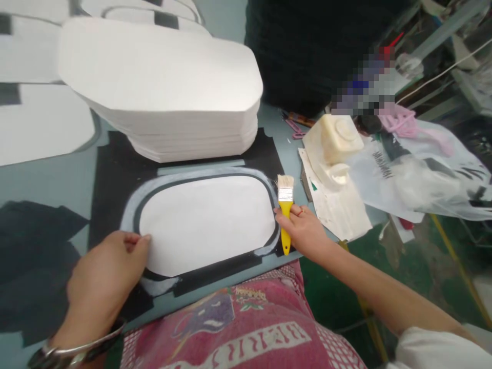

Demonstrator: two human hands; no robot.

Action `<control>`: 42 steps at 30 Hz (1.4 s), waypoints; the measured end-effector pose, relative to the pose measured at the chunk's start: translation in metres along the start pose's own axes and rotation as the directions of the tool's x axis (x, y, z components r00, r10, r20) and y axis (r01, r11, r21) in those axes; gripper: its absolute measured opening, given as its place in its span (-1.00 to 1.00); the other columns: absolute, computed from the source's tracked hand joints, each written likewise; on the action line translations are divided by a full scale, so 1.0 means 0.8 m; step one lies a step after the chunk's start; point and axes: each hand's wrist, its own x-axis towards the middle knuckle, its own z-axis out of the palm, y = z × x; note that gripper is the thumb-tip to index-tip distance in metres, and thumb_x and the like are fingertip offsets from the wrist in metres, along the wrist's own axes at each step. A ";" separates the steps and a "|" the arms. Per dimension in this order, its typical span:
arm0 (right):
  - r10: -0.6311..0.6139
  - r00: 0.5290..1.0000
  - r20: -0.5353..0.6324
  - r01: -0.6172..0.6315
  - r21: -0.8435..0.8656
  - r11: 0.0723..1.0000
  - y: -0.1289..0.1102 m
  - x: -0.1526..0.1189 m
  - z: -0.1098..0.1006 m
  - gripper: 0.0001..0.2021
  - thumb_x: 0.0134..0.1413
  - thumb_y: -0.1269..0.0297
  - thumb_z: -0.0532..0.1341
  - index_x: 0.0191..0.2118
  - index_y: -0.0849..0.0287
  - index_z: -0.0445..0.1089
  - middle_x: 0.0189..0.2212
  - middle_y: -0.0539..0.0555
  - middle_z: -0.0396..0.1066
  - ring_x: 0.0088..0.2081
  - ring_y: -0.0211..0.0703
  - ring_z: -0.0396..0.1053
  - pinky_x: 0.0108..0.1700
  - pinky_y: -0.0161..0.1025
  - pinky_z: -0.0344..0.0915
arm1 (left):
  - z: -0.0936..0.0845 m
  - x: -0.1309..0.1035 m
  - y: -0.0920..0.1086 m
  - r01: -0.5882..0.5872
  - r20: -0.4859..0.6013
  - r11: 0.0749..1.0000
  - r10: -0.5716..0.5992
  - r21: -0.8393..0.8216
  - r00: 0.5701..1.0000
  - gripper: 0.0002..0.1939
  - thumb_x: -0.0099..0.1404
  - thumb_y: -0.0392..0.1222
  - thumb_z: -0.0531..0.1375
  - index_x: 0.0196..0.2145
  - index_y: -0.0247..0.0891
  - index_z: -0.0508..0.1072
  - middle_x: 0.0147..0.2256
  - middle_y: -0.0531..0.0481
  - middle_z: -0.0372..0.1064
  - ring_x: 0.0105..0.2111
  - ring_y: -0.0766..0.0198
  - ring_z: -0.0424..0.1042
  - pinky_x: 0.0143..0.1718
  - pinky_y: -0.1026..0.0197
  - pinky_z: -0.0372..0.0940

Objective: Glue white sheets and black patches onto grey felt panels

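As the grey-blue desk (42, 189) carries most of the stuff, a black sheet (109, 169) lies flat on it, close to the person. On the sheet's far side, a tall stack of white panels (165, 72) w/ angled corners; the person's red printed apron (238, 328) is at the near edge. White plastic bag (430, 179), w/ black print, is over to the right. White rounded panel (207, 225) lies on the sheet, btwn the stack & apron, w/ a dark margin & pale smeared band (130, 205) around it. L hand (105, 277): thumb & fingers narrow, pinching the panel's L edge. R hand (305, 228): fingers closed on a paintbrush (285, 207), thumb tip at the panel's R edge. Cream plastic jug (334, 141) stands R of the stack, on a pale cloth or paper, can't tell which. Brush has a yellow handle, pale bristles pointing away from the person. Metal bangle (86, 347) on L wrist; smallest, a ring (301, 211) on an R finger.
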 end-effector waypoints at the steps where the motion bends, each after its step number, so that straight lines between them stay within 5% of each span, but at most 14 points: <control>1: -0.019 1.000 -0.009 0.019 -0.022 1.000 -0.001 0.002 -0.002 -0.78 0.33 0.46 0.16 0.00 0.21 0.49 -0.34 0.16 0.52 -0.19 0.04 0.33 -0.17 -0.08 0.18 | -0.007 -0.005 0.009 0.025 0.018 0.999 -0.026 0.023 1.000 -0.62 0.33 0.20 0.05 -0.21 -0.15 0.40 -0.35 -0.15 0.44 -0.37 -0.06 0.37 -0.36 0.13 0.10; 14: -0.056 0.997 0.053 0.061 -0.110 0.992 -0.009 0.024 -0.024 -0.91 0.27 0.43 0.26 -0.15 0.16 0.49 -0.38 0.12 0.53 -0.22 0.02 0.29 -0.15 -0.10 0.03 | -0.014 -0.003 0.015 0.013 0.072 1.000 -0.013 0.004 0.997 -0.72 0.37 0.08 0.02 -0.22 -0.15 0.35 -0.27 -0.11 0.50 -0.25 -0.04 0.49 -0.29 0.14 0.17; 18: -0.017 0.999 0.035 0.021 -0.123 0.992 -0.014 0.027 -0.018 -0.92 0.27 0.41 0.29 -0.14 0.15 0.48 -0.39 0.12 0.50 -0.20 0.04 0.29 -0.14 -0.08 0.05 | -0.023 -0.020 0.026 0.063 0.065 0.986 -0.074 0.152 0.995 -0.55 0.41 0.25 -0.04 -0.06 -0.16 0.32 -0.22 -0.13 0.50 -0.27 -0.12 0.51 -0.35 0.11 0.17; 21: 0.039 0.999 -0.005 -0.040 -0.123 0.992 -0.019 0.029 -0.007 -0.92 0.30 0.33 0.30 -0.11 0.14 0.47 -0.36 0.12 0.49 -0.18 0.05 0.30 -0.14 -0.08 0.07 | -0.024 -0.032 0.028 -0.072 -0.058 0.961 0.091 0.266 0.994 -0.52 0.48 0.18 -0.11 0.10 -0.18 0.29 -0.06 -0.18 0.47 -0.26 -0.11 0.52 -0.41 0.10 0.17; 26: 0.132 0.991 -0.023 -0.134 -0.090 0.987 -0.024 0.025 0.004 -0.84 0.30 0.27 0.32 -0.05 0.12 0.44 -0.29 0.15 0.49 -0.14 0.13 0.35 -0.14 -0.05 0.18 | -0.010 -0.037 0.033 -0.278 -0.271 0.896 0.380 0.347 0.885 -0.60 0.51 -0.05 -0.07 0.10 -0.27 0.41 -0.07 -0.24 0.43 -0.13 -0.11 0.50 -0.36 0.06 0.32; 29: 0.197 0.972 -0.129 -0.197 0.012 0.980 -0.026 0.035 0.008 -0.82 0.33 0.22 0.28 -0.03 0.15 0.41 -0.15 0.24 0.53 -0.10 0.17 0.38 -0.11 0.00 0.29 | 0.008 -0.042 0.059 -0.442 -0.401 0.844 0.534 0.303 0.745 -0.62 0.50 -0.13 0.01 0.05 -0.39 0.49 0.03 -0.35 0.44 0.07 -0.14 0.44 0.02 -0.06 0.42; 32: 0.191 0.960 -0.203 -0.159 0.164 0.974 -0.031 0.059 0.021 -0.84 0.35 0.24 0.24 -0.03 0.15 0.37 0.16 0.31 0.45 0.08 0.20 0.39 0.05 0.06 0.38 | 0.031 -0.046 0.096 -0.594 -0.409 0.758 0.649 0.269 0.642 -0.50 0.50 -0.08 0.09 0.28 -0.35 0.39 0.36 -0.35 0.22 0.38 -0.16 0.19 0.35 -0.21 0.21; 35: 0.166 0.970 -0.176 -0.120 0.244 0.962 -0.038 0.080 0.041 -0.86 0.35 0.26 0.24 -0.05 0.14 0.34 0.29 0.34 0.35 0.19 0.22 0.38 0.16 0.11 0.40 | 0.051 -0.043 0.119 -0.639 -0.353 0.729 0.681 0.247 0.641 -0.37 0.48 0.11 0.10 0.42 -0.11 0.26 0.50 -0.18 -0.04 0.50 -0.17 -0.08 0.43 -0.46 -0.05; 38: 0.185 0.971 -0.151 -0.138 0.278 0.951 -0.043 0.087 0.053 -0.83 0.33 0.24 0.25 -0.05 0.14 0.35 0.27 0.35 0.38 0.19 0.24 0.42 0.15 0.15 0.43 | 0.062 -0.039 0.121 -0.647 -0.325 0.734 0.675 0.206 0.663 -0.33 0.47 0.21 0.06 0.43 -0.03 0.23 0.51 -0.11 -0.09 0.51 -0.16 -0.14 0.42 -0.54 -0.15; 42: 0.245 0.962 -0.124 -0.188 0.353 0.917 -0.041 0.088 0.026 -0.78 0.39 0.25 0.18 0.07 0.17 0.37 0.05 0.30 0.55 0.02 0.18 0.54 -0.01 0.05 0.50 | 0.066 -0.035 0.116 -0.665 -0.348 0.727 0.675 0.169 0.650 -0.36 0.49 0.16 0.07 0.43 -0.05 0.23 0.51 -0.12 -0.10 0.51 -0.17 -0.14 0.42 -0.56 -0.19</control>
